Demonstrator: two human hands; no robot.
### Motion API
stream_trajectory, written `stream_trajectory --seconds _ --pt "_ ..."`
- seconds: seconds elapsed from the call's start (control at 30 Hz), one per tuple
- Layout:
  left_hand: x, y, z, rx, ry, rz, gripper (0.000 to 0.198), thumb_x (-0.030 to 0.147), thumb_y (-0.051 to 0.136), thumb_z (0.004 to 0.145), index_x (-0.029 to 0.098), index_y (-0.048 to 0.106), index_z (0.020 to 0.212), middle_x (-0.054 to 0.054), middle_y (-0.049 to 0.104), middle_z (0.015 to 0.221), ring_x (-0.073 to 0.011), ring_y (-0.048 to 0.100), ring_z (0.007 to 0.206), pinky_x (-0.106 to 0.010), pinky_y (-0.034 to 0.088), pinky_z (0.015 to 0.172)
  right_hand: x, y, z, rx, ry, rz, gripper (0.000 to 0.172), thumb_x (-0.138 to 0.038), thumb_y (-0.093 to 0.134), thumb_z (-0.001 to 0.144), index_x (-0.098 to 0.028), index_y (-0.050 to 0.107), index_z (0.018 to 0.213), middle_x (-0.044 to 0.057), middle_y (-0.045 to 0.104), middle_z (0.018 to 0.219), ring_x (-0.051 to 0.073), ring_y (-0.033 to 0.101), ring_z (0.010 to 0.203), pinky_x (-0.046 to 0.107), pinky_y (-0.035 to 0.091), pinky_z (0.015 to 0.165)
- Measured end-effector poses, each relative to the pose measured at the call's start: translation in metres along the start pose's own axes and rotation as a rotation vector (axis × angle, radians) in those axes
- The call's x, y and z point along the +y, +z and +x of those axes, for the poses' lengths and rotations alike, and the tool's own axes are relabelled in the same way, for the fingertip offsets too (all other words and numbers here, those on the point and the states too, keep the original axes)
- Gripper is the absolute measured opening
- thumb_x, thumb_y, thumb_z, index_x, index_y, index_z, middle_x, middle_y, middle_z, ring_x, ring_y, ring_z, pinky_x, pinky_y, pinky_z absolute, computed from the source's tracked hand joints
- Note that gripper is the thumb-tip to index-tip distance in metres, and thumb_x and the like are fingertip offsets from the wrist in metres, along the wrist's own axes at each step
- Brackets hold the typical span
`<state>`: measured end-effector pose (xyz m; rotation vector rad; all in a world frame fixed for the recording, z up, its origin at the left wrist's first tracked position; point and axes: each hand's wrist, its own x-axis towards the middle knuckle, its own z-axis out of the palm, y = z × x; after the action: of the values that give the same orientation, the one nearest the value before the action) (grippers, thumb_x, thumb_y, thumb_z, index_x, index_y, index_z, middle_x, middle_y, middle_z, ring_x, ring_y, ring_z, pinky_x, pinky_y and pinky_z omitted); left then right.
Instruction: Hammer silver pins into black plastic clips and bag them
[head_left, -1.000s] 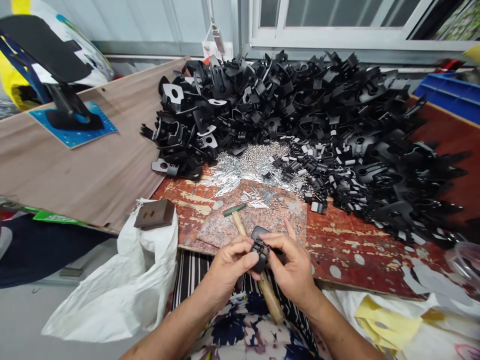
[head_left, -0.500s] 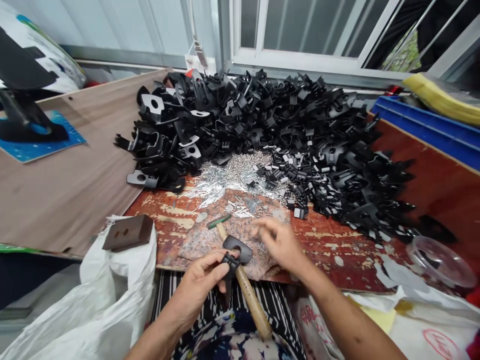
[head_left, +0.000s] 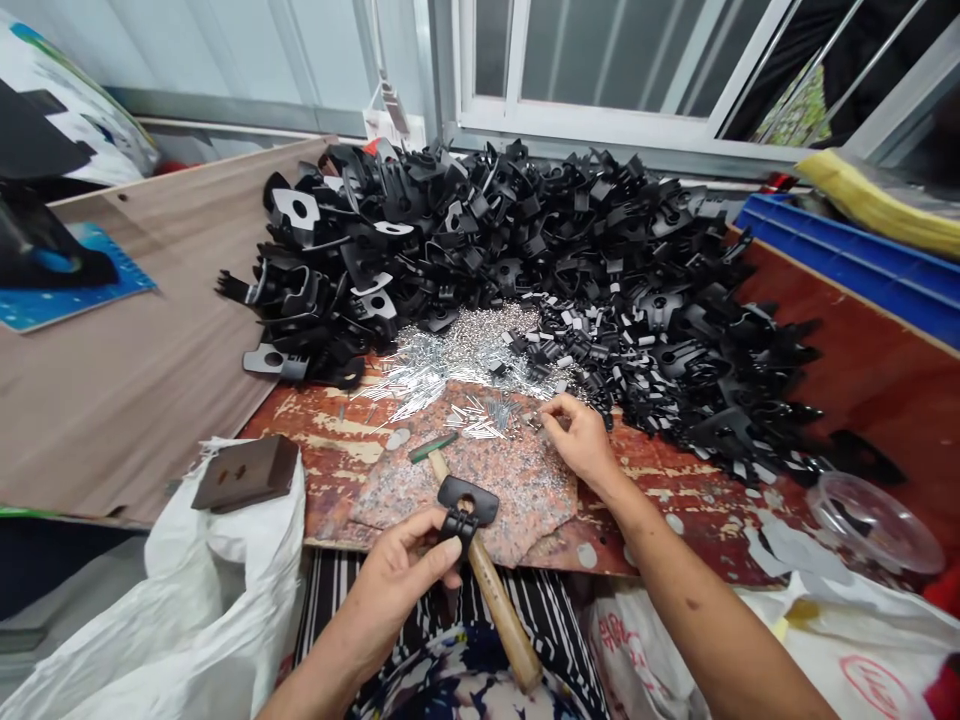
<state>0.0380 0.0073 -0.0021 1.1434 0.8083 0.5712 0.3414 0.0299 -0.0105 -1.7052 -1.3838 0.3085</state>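
My left hand [head_left: 412,560] pinches a black plastic clip part [head_left: 468,503] with a round hole and a hinged end, thumb on top. The part lies over the wooden handle of a hammer [head_left: 499,610], whose narrow green head rests on a speckled stone slab [head_left: 420,490]. My right hand [head_left: 581,435] is over the slab's right edge, fingers curled and thumb against them. Whatever its fingertips hold, if anything, is hidden. Close to them are loose metal pins [head_left: 480,415] and a heap of small black pieces [head_left: 622,350].
A large heap of black plastic parts [head_left: 517,230] covers the table's back. A brown block [head_left: 247,472] sits on a white sack [head_left: 180,590] at left. To the right are a clear plastic bowl [head_left: 877,520] and a blue crate [head_left: 847,250].
My right hand has moved from beside the held clip part forward and right, toward the small black pieces. My left hand keeps its grip on the part, which is turned slightly.
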Motion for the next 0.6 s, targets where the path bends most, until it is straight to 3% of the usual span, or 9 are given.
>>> stream_trajectory --seconds 0.1,0.17,0.3,0.37,0.5,0.6 --pt "0.0 0.001 0.002 0.007 0.036 0.079 0.028 0.047 0.07 0.084 0.019 0.069 0.085 -0.001 0.058 0.083 -0.0144 0.055 0.065 -0.028 0.044 0.063 -0.009 -0.005 -0.008 -0.025 0.022 0.142 0.018 -0.035 0.054 0.088 -0.019 0.063 0.084 0.004 0.068 0.084 0.018 0.061 0.081 0.03 0.046 0.077" --pt "0.002 0.002 0.003 0.039 0.157 0.255 0.024 0.042 0.066 0.087 0.019 0.068 0.082 -0.004 0.061 0.087 -0.0188 0.057 0.073 -0.03 0.045 0.064 -0.027 -0.007 -0.019 -0.137 0.017 0.226 0.021 -0.037 0.059 0.087 -0.019 0.066 0.081 0.004 0.069 0.083 0.017 0.062 0.079 0.029 0.048 0.075" --pt "0.015 0.008 0.003 0.049 0.497 0.828 0.014 0.029 0.068 0.086 0.019 0.065 0.076 -0.007 0.064 0.086 -0.0248 0.056 0.084 -0.036 0.042 0.07 -0.067 -0.003 -0.051 -0.827 0.261 0.571 0.028 -0.039 0.081 0.072 -0.017 0.065 0.078 -0.002 0.065 0.068 0.011 0.059 0.062 0.022 0.045 0.059" --pt "0.021 0.012 0.002 -0.027 0.606 1.003 0.015 0.022 0.067 0.085 0.018 0.062 0.072 -0.005 0.062 0.077 -0.0226 0.053 0.076 -0.036 0.039 0.068 -0.077 0.002 -0.061 -1.022 0.376 0.68 0.042 -0.039 0.091 0.06 -0.017 0.061 0.08 -0.005 0.061 0.063 0.009 0.055 0.058 0.018 0.041 0.054" --pt "0.022 0.021 -0.001 -0.116 0.696 1.115 0.016 0.013 0.06 0.085 0.019 0.061 0.07 -0.004 0.063 0.075 -0.0208 0.051 0.071 -0.036 0.038 0.067 -0.077 0.013 -0.068 -1.055 0.415 0.665 0.058 -0.042 0.096 0.047 -0.018 0.055 0.079 -0.008 0.057 0.059 0.008 0.052 0.052 0.017 0.042 0.049" --pt "0.019 0.023 -0.005 -0.108 0.664 1.126 0.01 0.014 0.061 0.084 0.02 0.065 0.078 -0.005 0.065 0.08 -0.0223 0.054 0.074 -0.038 0.039 0.069 -0.079 0.016 -0.071 -1.065 0.378 0.554 0.06 -0.055 0.091 0.052 -0.02 0.051 0.08 -0.008 0.056 0.058 0.009 0.053 0.051 0.02 0.046 0.049"
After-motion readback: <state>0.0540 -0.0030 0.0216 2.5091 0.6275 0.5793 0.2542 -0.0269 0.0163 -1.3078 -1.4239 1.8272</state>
